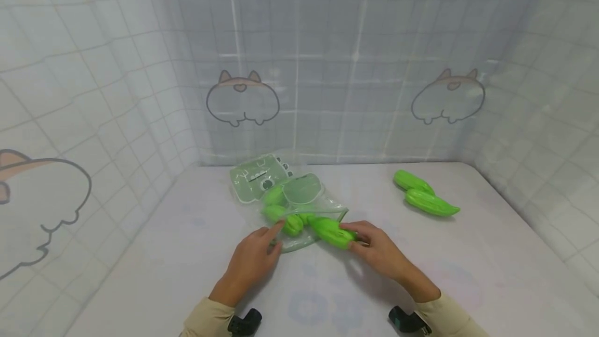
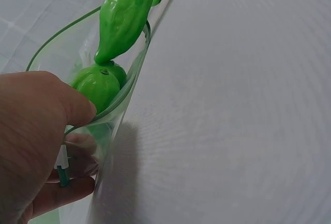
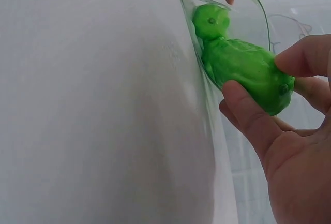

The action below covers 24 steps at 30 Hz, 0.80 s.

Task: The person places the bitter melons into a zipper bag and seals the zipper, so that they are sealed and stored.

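Note:
A clear zip bag (image 1: 304,189) with a green cartoon face printed on it lies at the centre of the table, its mouth toward me. Thumb and fingers of my left hand (image 1: 252,255) pinch the bag's near rim, beside a white zip slider (image 2: 62,157). My right hand (image 1: 381,254) grips the thick end of a bright green toy bitter melon (image 1: 331,231). Its tapered tip points into the bag's mouth, close over another green toy vegetable (image 2: 98,87) inside. More green pieces (image 1: 274,196) show through the plastic deeper in the bag.
Two more green toys, a blunt one (image 1: 414,182) and a pointed one (image 1: 431,203), lie together at the back right of the white table (image 1: 196,274). Pale grid-patterned curtains (image 1: 327,92) with cartoon animals stand behind and at both sides.

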{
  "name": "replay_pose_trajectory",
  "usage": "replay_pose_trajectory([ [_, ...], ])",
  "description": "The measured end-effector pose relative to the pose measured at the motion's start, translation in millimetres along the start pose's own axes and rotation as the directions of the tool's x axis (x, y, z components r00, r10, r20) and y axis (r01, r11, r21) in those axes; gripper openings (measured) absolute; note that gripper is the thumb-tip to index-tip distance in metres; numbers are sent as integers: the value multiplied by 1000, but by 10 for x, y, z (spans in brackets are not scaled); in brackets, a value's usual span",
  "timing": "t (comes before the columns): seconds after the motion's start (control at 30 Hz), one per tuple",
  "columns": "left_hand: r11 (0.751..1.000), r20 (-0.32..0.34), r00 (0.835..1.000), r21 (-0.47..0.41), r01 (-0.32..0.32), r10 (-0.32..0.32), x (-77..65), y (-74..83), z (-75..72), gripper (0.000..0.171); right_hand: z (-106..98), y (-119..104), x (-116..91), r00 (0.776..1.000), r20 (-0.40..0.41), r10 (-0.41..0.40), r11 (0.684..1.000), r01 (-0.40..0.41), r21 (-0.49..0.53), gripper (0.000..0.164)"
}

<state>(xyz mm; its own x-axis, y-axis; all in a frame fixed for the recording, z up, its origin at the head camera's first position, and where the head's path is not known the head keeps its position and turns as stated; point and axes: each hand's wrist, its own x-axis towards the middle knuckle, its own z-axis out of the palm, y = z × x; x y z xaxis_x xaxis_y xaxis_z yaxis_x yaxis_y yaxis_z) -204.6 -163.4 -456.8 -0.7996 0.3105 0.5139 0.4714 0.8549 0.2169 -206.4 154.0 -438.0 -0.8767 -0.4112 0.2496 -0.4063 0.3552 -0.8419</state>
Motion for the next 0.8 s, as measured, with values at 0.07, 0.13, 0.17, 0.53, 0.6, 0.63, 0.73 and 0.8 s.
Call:
replay_pose_trajectory([
  [0.07,1000,-9,1000,0,-6,6,6,-3,3,54,3,-3,7,1000,-8,4,1000,-4,-4,40],
  [0.13,1000,-15,1000,-3,-10,10,8,-3,3,54,14,-2,13,1000,-17,12,1000,-12,-5,39],
  [0.17,1000,-16,1000,-3,-10,10,8,-2,3,53,23,2,16,1000,-18,15,1000,-15,-4,39],
  [0.53,999,-68,997,7,-40,40,-12,7,-16,53,105,-29,49,999,-29,42,999,-42,-7,38],
  [0.6,999,-72,997,4,-41,41,-12,8,-15,53,109,-37,56,998,-33,44,999,-44,-12,38],
  [0.63,999,-70,997,2,-41,41,-11,7,-12,53,111,-36,58,998,-36,45,999,-46,-18,38],
  [0.73,999,-51,998,-5,-32,32,-10,3,0,53,120,-31,64,998,-41,42,998,-43,-37,38],
  [0.8,1000,-35,999,-7,-25,25,-6,5,3,54,128,-22,68,998,-43,38,998,-40,-46,38],
])
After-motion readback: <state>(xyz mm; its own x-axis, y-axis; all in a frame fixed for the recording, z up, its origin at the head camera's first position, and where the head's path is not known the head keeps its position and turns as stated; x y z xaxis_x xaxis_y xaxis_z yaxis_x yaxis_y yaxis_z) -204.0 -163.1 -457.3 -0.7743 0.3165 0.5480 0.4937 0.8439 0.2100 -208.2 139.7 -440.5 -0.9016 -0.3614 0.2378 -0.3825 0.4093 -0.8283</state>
